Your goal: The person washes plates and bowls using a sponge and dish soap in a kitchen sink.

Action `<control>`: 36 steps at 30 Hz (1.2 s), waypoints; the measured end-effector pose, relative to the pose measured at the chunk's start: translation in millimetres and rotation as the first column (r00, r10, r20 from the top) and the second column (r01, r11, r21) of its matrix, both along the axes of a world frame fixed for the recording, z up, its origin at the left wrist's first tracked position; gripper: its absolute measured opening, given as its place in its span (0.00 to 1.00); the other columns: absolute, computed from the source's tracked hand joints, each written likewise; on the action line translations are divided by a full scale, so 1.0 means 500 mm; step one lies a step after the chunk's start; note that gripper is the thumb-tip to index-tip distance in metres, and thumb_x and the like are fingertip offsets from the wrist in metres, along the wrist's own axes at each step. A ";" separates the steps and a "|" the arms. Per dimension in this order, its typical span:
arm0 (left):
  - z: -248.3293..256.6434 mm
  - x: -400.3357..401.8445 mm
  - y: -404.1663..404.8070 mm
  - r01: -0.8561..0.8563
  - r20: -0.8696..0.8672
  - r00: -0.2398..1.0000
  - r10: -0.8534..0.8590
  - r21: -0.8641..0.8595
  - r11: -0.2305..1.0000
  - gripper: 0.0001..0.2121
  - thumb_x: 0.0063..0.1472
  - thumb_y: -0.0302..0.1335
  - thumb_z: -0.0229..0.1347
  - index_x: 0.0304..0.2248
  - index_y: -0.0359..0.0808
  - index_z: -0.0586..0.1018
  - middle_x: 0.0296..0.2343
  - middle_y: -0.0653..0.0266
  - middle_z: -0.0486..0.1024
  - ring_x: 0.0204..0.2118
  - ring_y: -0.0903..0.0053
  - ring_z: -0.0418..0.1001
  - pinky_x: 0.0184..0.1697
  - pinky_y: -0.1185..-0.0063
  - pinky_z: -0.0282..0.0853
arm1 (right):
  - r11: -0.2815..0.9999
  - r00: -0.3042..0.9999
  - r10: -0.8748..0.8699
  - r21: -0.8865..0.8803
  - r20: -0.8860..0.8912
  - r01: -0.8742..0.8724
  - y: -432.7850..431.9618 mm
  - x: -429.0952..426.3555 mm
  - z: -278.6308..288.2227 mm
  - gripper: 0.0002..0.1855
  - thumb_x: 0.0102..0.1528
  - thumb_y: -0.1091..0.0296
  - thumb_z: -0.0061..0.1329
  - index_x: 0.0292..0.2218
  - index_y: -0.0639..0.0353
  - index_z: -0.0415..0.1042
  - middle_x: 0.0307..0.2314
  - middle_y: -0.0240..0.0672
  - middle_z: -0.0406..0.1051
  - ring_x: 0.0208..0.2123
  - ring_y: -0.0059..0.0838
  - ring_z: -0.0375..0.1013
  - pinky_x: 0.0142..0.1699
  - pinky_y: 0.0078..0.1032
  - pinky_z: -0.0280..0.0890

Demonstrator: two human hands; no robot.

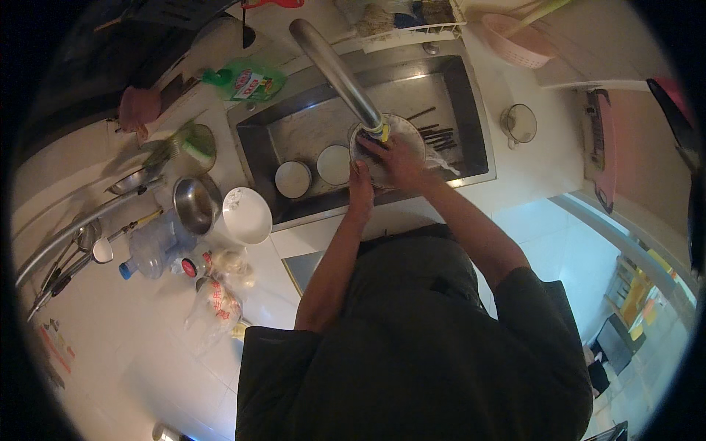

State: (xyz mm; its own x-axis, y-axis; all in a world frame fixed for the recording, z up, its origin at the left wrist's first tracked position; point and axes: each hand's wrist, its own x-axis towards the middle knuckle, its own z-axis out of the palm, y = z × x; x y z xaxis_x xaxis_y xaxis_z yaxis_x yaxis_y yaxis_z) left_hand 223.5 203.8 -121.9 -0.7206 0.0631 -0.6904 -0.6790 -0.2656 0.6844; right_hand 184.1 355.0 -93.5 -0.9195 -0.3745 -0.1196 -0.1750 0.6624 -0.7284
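Over the steel sink (477, 99), a white plate or shallow bowl with a patterned rim (408, 125) sits beneath the faucet spout (345, 77). My left hand (361, 190) grips its near left edge, the thumb up along the rim. Across its inner face lies my right hand (401, 162), fingers spread and touching the surface. Two round white dishes, one (293, 179) beside the other (333, 165), stand on the sink floor to the left. Several dark chopsticks (439, 138) lie to the right. A whitish strip of unclear material (443, 163) shows beside the plate.
Left of the sink stand a white bowl (247, 216), a steel bowl (197, 205) and a large plastic bottle (154, 248). A green detergent bottle (248, 81) lies behind. To the right are a glass mug (520, 123) and a pink colander (518, 41).
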 end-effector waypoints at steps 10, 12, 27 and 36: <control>-0.034 -0.008 -0.005 0.179 0.123 0.978 -0.170 -0.065 0.982 0.30 0.66 0.56 0.40 0.58 0.44 0.58 0.50 0.59 0.68 0.47 0.65 0.74 0.38 0.67 0.80 | 0.977 0.968 -0.110 -0.155 0.226 0.147 -0.002 0.048 -0.068 0.34 0.51 0.73 0.52 0.59 0.54 0.61 0.60 0.53 0.51 0.62 0.53 0.51 0.65 0.42 0.51; -0.063 -0.003 -0.009 0.042 0.044 0.998 -0.040 -0.063 0.997 0.31 0.65 0.57 0.42 0.57 0.44 0.59 0.47 0.60 0.70 0.45 0.66 0.75 0.36 0.68 0.80 | 0.968 0.976 -0.212 0.147 0.047 0.203 -0.003 0.053 -0.068 0.32 0.51 0.72 0.52 0.57 0.56 0.63 0.58 0.54 0.56 0.59 0.54 0.57 0.63 0.42 0.55; -0.292 -0.069 -0.018 0.237 0.121 0.967 -0.225 -0.104 0.966 0.28 0.67 0.47 0.47 0.60 0.43 0.59 0.55 0.59 0.63 0.54 0.65 0.67 0.50 0.64 0.73 | 0.664 0.627 -0.360 -0.283 0.690 0.693 0.153 0.076 -0.111 0.28 0.55 0.75 0.41 0.58 0.51 0.61 0.44 0.41 0.70 0.42 0.38 0.73 0.48 0.34 0.70; -0.493 -0.056 0.019 -0.029 0.038 0.999 0.010 0.510 0.860 0.21 0.68 0.36 0.48 0.58 0.42 0.63 0.53 0.60 0.66 0.54 0.64 0.67 0.51 0.62 0.71 | 0.109 0.297 -0.162 -0.282 0.941 0.953 0.158 0.066 -0.068 0.33 0.54 0.73 0.39 0.62 0.57 0.52 0.49 0.42 0.66 0.45 0.35 0.71 0.47 0.36 0.73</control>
